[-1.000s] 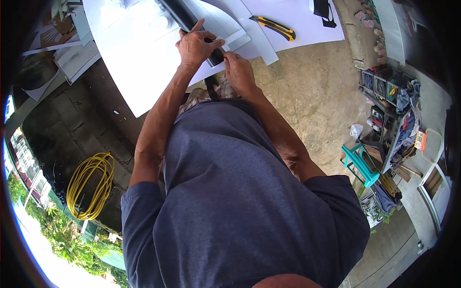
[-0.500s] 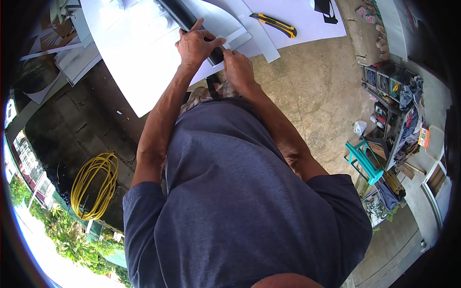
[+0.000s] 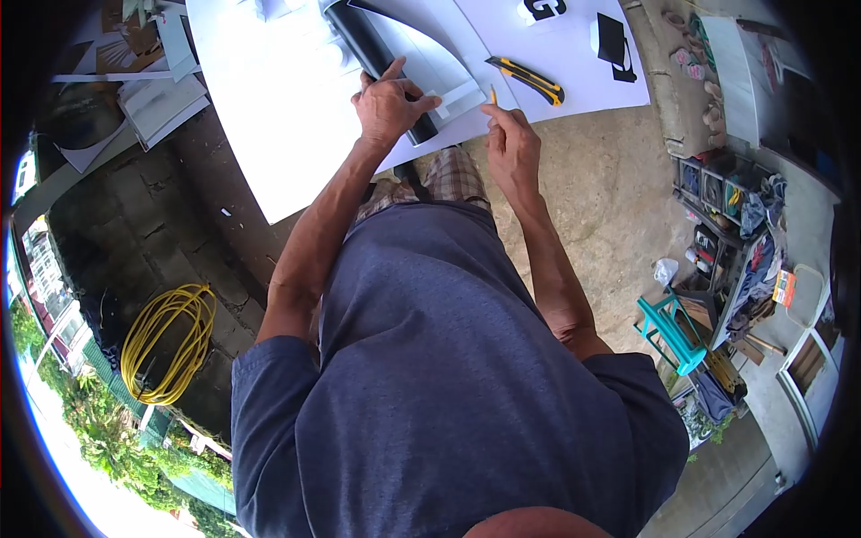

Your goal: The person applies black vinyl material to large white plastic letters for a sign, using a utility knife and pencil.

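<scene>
My left hand (image 3: pixel 387 109) lies over the lower part of a glossy black roll (image 3: pixel 359 40), fingers spread, with its thumb reaching right onto a pale strip (image 3: pixel 459 96). The thumb and fingers of my right hand (image 3: pixel 513 152) pinch a yellow pencil (image 3: pixel 492 95), its tip pointing away from me above the edge of the white sheet. Between the roll and that hand lies a pale sheet (image 3: pixel 430 67) with a dark curved edge. A yellow-and-black utility knife (image 3: pixel 529 81) rests just beyond my right hand.
The white work surface (image 3: pixel 269 134) bears a black letter G (image 3: pixel 543 8) and black cut pieces (image 3: pixel 613 40). Coiled yellow cable (image 3: pixel 169 345) lies on the floor at left. At right are a green stool (image 3: pixel 671 332) and cluttered shelves (image 3: pixel 726 193).
My right hand has moved right, away from the end of the roll, and the pencil now shows in it. My left hand stays on the roll. The whole view has shifted slightly.
</scene>
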`<state>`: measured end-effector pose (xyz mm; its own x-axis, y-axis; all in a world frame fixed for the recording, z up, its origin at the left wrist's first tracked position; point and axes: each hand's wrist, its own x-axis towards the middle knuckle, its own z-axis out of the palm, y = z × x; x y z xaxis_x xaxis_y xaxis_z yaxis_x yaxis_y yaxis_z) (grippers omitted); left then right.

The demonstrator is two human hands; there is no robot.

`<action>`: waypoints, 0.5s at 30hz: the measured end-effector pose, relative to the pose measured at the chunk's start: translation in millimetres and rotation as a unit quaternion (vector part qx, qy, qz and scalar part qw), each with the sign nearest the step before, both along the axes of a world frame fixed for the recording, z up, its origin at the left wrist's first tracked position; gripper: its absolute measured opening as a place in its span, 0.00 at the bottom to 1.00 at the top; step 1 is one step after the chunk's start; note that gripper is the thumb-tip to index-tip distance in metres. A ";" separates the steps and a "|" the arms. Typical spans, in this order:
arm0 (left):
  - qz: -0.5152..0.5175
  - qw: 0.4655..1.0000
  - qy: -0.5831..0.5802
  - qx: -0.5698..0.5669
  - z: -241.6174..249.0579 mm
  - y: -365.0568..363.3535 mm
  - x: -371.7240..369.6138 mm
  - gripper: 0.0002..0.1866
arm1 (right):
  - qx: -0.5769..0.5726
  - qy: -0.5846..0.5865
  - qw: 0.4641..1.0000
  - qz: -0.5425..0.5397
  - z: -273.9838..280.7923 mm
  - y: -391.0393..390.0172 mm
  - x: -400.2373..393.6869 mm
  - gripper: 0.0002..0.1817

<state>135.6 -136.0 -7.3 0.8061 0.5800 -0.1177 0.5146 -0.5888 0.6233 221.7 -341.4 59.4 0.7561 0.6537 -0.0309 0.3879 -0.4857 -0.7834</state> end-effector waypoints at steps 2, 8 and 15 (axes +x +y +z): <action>0.005 1.000 -0.006 0.003 0.1 -1.4 -0.7 0.19 | -0.038 -0.099 0.994 0.006 -5.4 21.5 22.2 0.13; 0.004 0.999 -0.044 0.020 6.5 -3.6 -0.2 0.18 | -0.044 -0.225 0.971 0.073 -40.9 107.9 74.2 0.17; -0.039 0.996 -0.081 0.020 9.5 7.2 8.4 0.16 | -0.085 -0.270 0.954 0.096 -76.0 152.5 117.9 0.09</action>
